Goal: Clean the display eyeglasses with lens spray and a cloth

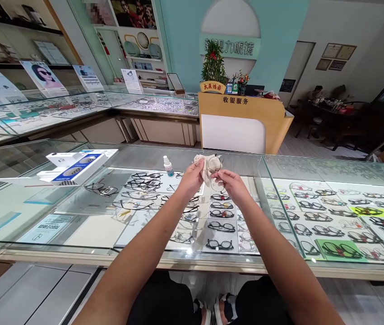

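Observation:
Above the glass counter, my left hand (pixel 192 179) is closed on a bunched beige cloth (pixel 206 170). My right hand (pixel 231 181) pinches a pair of thin-rimmed round eyeglasses (pixel 217 184) just to the right. One lens of the glasses lies against the cloth, and the other hangs lower, near my right fingertips. Part of the frame is hidden by the cloth and fingers. A small spray bottle (pixel 168 166) with a white top and a blue label stands upright to the left of my left hand.
A white and blue open box (pixel 78 170) rests on the counter at the left, with a pair of glasses (pixel 102 188) nearby. Several rows of eyeglasses (pixel 221 226) fill the glass case (pixel 110 250). Beyond stands a wooden cashier desk (pixel 276 124); a person (pixel 315 93) is far right.

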The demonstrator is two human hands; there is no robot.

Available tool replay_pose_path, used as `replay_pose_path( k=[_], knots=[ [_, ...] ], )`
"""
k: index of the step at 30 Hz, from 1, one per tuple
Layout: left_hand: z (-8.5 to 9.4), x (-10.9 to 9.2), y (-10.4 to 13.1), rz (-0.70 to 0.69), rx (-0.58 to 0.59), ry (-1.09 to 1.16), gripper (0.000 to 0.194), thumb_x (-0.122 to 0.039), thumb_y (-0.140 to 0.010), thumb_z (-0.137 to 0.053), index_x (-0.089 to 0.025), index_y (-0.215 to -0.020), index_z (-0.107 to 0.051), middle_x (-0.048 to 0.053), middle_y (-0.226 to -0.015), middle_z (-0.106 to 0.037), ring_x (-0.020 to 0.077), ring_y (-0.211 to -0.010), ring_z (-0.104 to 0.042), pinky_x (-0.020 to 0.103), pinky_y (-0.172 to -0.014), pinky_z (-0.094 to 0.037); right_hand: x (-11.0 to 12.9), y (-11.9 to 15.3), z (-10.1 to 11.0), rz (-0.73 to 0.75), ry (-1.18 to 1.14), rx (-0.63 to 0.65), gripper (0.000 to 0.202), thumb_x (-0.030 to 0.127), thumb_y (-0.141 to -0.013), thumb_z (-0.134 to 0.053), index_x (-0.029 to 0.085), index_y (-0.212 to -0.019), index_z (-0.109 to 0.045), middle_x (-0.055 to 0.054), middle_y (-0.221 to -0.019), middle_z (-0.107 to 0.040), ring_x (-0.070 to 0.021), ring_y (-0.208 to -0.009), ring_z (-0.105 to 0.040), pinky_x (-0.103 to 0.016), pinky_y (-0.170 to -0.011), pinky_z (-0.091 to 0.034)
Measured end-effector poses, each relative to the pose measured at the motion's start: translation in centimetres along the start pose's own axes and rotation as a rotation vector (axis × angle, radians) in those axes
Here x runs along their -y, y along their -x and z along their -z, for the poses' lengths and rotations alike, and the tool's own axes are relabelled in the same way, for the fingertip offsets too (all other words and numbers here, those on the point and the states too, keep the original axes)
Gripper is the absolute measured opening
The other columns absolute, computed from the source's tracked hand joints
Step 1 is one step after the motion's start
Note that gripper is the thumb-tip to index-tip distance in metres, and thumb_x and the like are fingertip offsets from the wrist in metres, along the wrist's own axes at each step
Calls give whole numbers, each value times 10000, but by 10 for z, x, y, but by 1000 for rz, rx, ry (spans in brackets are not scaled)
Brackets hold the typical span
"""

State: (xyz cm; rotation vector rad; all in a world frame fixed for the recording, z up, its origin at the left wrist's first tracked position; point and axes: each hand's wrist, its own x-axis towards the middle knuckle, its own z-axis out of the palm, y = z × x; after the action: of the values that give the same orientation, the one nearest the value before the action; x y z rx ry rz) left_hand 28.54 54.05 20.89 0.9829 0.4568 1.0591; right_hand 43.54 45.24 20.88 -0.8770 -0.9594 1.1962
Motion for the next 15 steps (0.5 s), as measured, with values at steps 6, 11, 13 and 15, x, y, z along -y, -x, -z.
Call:
replay_pose_path(
  k=[6, 11, 13, 15],
  knots=[
    [7, 1, -3, 64, 23, -93, 527, -587, -766, -896, -142, -995, -731, 63, -885, -762, 180, -852, -705, 279, -780, -550, 7, -4, 14, 84, 1, -156, 263, 504, -745, -853, 264, -832, -790, -41, -1064, -755, -177, -806, -529, -320, -672, -363],
    [4, 0, 4, 162, 135, -224, 545, -626, -765, -877, -133, -951, -736, 63, -854, -739, 177, -823, -676, 297, -801, -539, 6, -7, 21, 133, -9, -191, 229, 485, -769, -854, 273, -849, -818, -33, -1116, -724, -174, -877, -549, -299, -711, -401],
    [3, 1, 7, 191, 185, -250, 538, -626, -776, -868, -132, -943, -735, 60, -858, -729, 177, -833, -670, 302, -818, -535, 6, -7, 19, 125, -24, -186, 258, 500, -746, -873, 265, -839, -823, -39, -1116, -725, -190, -938, -584, -301, -759, -440],
    [2, 3, 10, 222, 230, -268, 532, -622, -794, -856, -132, -964, -738, 58, -870, -723, 180, -845, -670, 304, -823, -532, 7, -7, 15, 112, -45, -168, 296, 517, -716, -891, 251, -828, -820, -51, -1119, -736, -218, -1011, -621, -320, -833, -480]
  ],
)
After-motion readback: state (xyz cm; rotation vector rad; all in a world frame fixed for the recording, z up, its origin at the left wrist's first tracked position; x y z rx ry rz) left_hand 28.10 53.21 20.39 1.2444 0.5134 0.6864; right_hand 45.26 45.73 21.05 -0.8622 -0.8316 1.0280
